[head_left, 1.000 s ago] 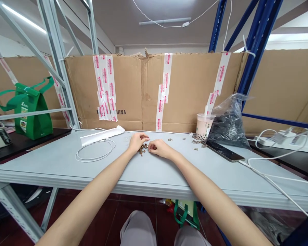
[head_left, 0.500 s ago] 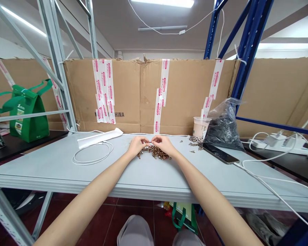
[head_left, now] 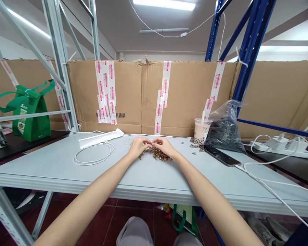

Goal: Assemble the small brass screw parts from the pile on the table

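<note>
A pile of small brass-coloured screws (head_left: 159, 155) lies on the grey table (head_left: 154, 177) under and between my hands. Over its left part is my left hand (head_left: 139, 147), thumb and fingertips pinched together. My right hand (head_left: 164, 146) is pinched the same way, its fingertips meeting those of the left above the pile. Whatever sits between the fingertips is too small to make out. A few more small metal pieces (head_left: 195, 147) are scattered to the right, near a cup.
At the back right stand a drink cup (head_left: 202, 131) and a clear bag of dark material (head_left: 224, 130), with a phone (head_left: 222, 155) before them. A coiled white cable (head_left: 92, 163) and a folded white strip (head_left: 100, 138) lie left. Cardboard (head_left: 128, 92) walls the back.
The whole view has shifted slightly down and to the right. Both hands stay together over the pile, their fingertips still touching.
</note>
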The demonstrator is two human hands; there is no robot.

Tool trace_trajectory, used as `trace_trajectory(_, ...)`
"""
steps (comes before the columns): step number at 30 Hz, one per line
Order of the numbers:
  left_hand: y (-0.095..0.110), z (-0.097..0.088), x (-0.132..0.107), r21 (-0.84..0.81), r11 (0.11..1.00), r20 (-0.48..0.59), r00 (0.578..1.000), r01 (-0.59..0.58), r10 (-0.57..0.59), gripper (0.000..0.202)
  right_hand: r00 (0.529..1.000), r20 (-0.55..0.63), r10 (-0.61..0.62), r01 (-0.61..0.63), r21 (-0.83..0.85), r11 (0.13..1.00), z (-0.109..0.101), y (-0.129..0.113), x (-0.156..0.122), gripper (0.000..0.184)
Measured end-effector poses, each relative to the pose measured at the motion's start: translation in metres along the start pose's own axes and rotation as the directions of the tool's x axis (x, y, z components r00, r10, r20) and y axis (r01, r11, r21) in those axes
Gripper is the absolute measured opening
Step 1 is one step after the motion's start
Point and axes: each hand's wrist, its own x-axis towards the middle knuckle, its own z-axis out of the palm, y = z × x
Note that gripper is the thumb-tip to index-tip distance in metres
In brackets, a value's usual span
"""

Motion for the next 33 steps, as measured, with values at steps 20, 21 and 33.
trace_trajectory(20,0.011,-0.007,-0.003,0.06,0.982,-0.135,0.973,-0.178,0.184,0.013,0.998,0.069,-0.006,0.007,-0.006,1.0,-0.003,-0.007,-0.003,0.028)
trace_trajectory(21,0.011,-0.007,-0.003,0.058,0.982,-0.136,0.973,-0.178,0.184,0.014,0.996,0.082,-0.02,0.021,-0.014,1.0,-0.003,-0.007,-0.003,0.028)
trace_trajectory(33,0.013,-0.008,-0.003,0.114,0.983,-0.143,0.977,-0.141,0.157,0.015,1.0,0.025,-0.014,0.016,-0.084,0.996,-0.001,-0.005,-0.001,0.025)
